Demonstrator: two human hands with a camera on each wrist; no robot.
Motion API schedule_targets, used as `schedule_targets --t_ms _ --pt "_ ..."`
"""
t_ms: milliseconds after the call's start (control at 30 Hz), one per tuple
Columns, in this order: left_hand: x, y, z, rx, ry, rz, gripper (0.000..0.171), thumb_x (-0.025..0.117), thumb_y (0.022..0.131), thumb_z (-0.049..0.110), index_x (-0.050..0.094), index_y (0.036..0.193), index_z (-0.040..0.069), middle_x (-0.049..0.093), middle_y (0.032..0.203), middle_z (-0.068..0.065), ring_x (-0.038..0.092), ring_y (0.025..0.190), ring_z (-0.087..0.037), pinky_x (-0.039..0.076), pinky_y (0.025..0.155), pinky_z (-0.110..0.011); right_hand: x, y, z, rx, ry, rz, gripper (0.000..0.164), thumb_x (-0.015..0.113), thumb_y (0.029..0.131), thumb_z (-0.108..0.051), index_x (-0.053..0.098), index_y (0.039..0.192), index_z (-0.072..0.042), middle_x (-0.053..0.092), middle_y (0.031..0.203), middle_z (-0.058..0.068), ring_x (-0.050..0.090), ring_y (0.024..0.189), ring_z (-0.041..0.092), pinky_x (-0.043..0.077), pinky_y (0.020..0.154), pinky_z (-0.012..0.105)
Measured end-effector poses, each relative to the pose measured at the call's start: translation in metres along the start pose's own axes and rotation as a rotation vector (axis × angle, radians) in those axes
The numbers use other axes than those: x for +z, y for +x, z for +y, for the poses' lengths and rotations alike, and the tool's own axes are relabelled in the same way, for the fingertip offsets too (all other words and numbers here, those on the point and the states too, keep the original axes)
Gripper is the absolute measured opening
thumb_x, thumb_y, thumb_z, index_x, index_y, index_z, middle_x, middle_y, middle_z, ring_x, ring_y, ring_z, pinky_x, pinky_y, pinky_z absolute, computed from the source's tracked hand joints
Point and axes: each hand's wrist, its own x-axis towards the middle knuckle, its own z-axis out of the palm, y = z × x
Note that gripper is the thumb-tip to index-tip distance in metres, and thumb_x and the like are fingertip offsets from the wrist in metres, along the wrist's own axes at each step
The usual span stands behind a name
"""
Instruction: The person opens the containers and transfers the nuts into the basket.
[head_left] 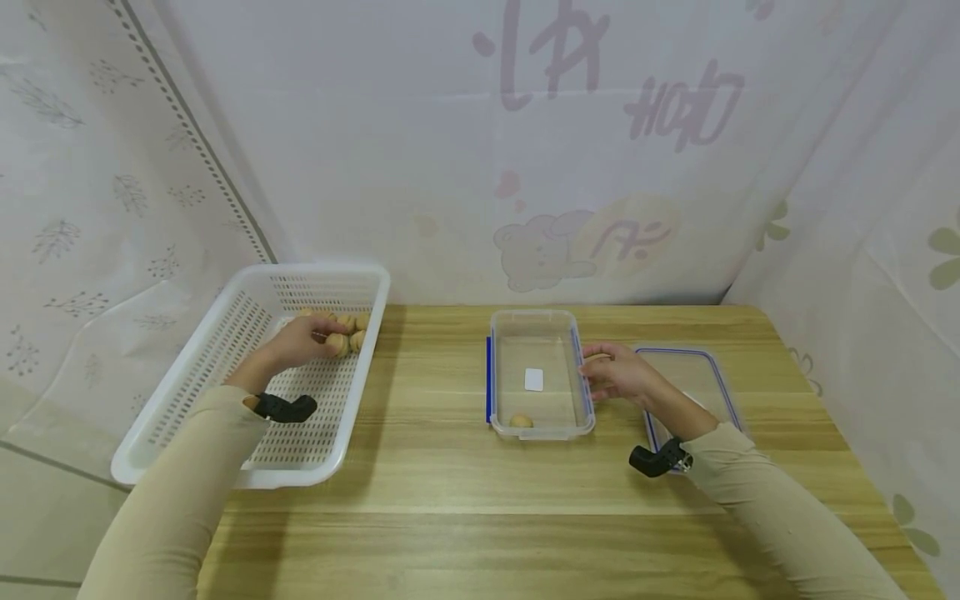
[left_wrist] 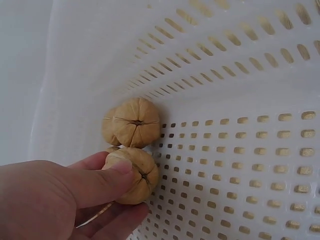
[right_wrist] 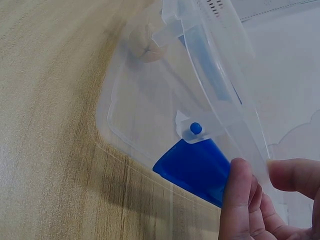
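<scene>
In the white perforated basket, my left hand pinches a tan, ribbed, pumpkin-shaped piece, thumb on top and fingers underneath. More such pieces lie beside it, against the basket's wall. To the right, my right hand holds the side rim of a clear plastic food container, thumb on one side of the wall and fingers by a blue latch. Inside the container, one tan piece sits at the near left corner.
A clear container lid with a blue seal lies under my right forearm, to the right of the container. Everything stands on a wood-grain table, with a printed pale cloth hanging behind and at the sides.
</scene>
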Motion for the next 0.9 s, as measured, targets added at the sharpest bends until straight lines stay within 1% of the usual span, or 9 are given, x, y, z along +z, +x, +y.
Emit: schedule_targets --t_ms 100,233,367,567,733,800,900 --pt "0.0011 0.0011 -0.0006 0.009 0.005 0.002 0.042 0.066 0.096 -0.002 0.056 0.134 -0.013 0.041 0.144 -0.038 0.048 0.125 -0.057 0.044 0.103 -0.064 -0.0003 0.0000 0.0006 -0.003 0.001 -0.002 0.046 0.058 0.100 -0.003 0.039 0.139 0.011 0.066 0.103 0.010 0.067 0.085 0.014 0.061 0.071 0.028" --pt "0.0028 0.0031 -0.0018 0.024 0.000 0.009 0.042 0.066 0.095 -0.003 0.054 0.134 -0.016 0.038 0.146 -0.040 0.047 0.125 -0.058 0.044 0.103 -0.064 -0.0007 -0.0003 0.0006 -0.007 0.002 -0.004 0.046 0.057 0.100 -0.003 0.038 0.139 0.012 0.066 0.102 0.009 0.067 0.084 0.014 0.061 0.071 0.028" --pt "0.0040 0.0043 -0.0026 0.020 -0.004 0.019 0.042 0.066 0.095 -0.003 0.054 0.134 -0.016 0.036 0.147 -0.041 0.047 0.126 -0.058 0.045 0.103 -0.063 -0.0008 -0.0002 0.0004 -0.011 0.001 -0.006 0.046 0.057 0.100 -0.003 0.039 0.139 0.012 0.066 0.101 0.009 0.066 0.084 0.014 0.061 0.071 0.028" --pt "0.0038 0.0037 -0.0006 0.016 -0.014 0.028 0.041 0.066 0.095 -0.004 0.054 0.133 -0.015 0.044 0.142 -0.038 0.049 0.126 -0.057 0.046 0.102 -0.062 -0.0006 -0.0002 0.0006 -0.008 -0.003 -0.005 0.046 0.058 0.100 -0.004 0.039 0.139 0.012 0.066 0.103 0.010 0.066 0.086 0.015 0.061 0.071 0.028" --pt "0.0014 0.0004 0.0032 0.012 -0.016 0.027 0.041 0.065 0.096 -0.002 0.055 0.134 -0.014 0.045 0.142 -0.037 0.049 0.126 -0.057 0.046 0.103 -0.062 -0.0004 -0.0004 0.0002 -0.005 -0.006 -0.003 0.046 0.057 0.101 -0.004 0.039 0.140 0.011 0.066 0.104 0.011 0.066 0.087 0.016 0.061 0.072 0.029" --pt "0.0002 -0.0004 0.0038 0.012 -0.018 0.021 0.041 0.064 0.097 0.000 0.054 0.134 -0.014 0.046 0.142 -0.038 0.048 0.127 -0.057 0.045 0.103 -0.063 -0.0003 -0.0004 -0.0001 -0.006 -0.004 -0.004 0.045 0.057 0.101 -0.003 0.039 0.140 0.011 0.066 0.104 0.011 0.066 0.087 0.016 0.061 0.072 0.029" --pt "-0.0019 0.0004 0.0032 0.006 -0.011 0.031 0.040 0.063 0.100 0.006 0.054 0.134 -0.013 0.050 0.139 -0.037 0.049 0.128 -0.055 0.044 0.105 -0.063 -0.0004 -0.0003 -0.0003 -0.008 -0.002 -0.006 0.045 0.058 0.100 -0.003 0.040 0.139 0.011 0.066 0.103 0.010 0.066 0.086 0.016 0.061 0.072 0.029"
